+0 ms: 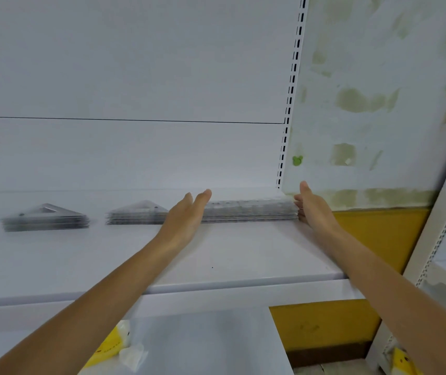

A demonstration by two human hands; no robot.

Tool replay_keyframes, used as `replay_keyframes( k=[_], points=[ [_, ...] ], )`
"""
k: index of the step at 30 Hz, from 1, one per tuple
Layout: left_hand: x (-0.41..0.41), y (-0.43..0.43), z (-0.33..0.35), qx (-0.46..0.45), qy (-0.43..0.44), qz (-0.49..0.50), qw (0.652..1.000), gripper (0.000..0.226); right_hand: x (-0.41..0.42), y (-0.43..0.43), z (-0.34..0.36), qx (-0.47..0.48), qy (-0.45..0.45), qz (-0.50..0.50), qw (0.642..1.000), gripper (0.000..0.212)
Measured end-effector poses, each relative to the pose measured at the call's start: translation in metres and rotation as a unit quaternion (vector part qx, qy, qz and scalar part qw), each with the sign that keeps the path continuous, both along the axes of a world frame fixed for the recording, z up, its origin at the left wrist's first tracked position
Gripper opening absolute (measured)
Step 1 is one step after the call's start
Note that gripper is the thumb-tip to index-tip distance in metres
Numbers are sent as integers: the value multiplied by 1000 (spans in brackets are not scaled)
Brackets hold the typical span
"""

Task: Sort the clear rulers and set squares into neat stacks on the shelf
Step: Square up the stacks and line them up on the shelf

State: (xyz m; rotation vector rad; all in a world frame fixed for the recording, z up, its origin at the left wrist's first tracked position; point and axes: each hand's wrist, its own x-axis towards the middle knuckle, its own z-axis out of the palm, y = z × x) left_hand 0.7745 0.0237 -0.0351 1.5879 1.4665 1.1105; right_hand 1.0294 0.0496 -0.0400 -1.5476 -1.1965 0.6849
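two bare arms belong to the person, and both run uncovered from the lower edge of the view up to the hands. the left forearm and the right forearm are slim and smooth, each narrowing to a thin wrist, with bare skin all the way along. the left hand and the right hand are bare as well, with long slender fingers, and motion blur leaves the nails and any finer marks too soft to tell.
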Motion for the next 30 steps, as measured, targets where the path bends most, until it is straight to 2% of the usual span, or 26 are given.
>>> replay_keyframes(
  k=[8,11,13,14,17,19,21,24,28,30],
  points=[
    [6,-2,6,-61,-79,-15,995,87,-1,-1,-2,3,8,-1,1000,74],
    [8,-4,8,-61,-119,-30,991,75,2,0,-2,-10,26,10,1000,75],
    [8,-1,5,-59,-120,-18,991,57,3,0,-3,-15,41,20,999,75],
    [7,0,4,-61,-114,-16,991,56,3,0,-3,-16,47,21,999,76],
    [7,-1,4,-64,-112,-36,991,78,3,1,-4,-18,46,27,998,79],
    [5,-1,4,-63,-113,-50,990,83,3,1,-3,-18,43,29,998,77],
    [3,-2,3,-60,-110,-65,990,76,2,1,-3,-18,39,26,999,80],
    [6,-10,7,-58,-93,-90,990,47,1,1,-3,-23,28,30,999,86],
    [5,-8,7,-54,-78,-100,990,59,0,-1,-2,-29,24,36,999,83],
    [2,-4,4,-47,-67,-99,992,83,-1,-2,-1,-30,16,35,999,80]
  ],
)
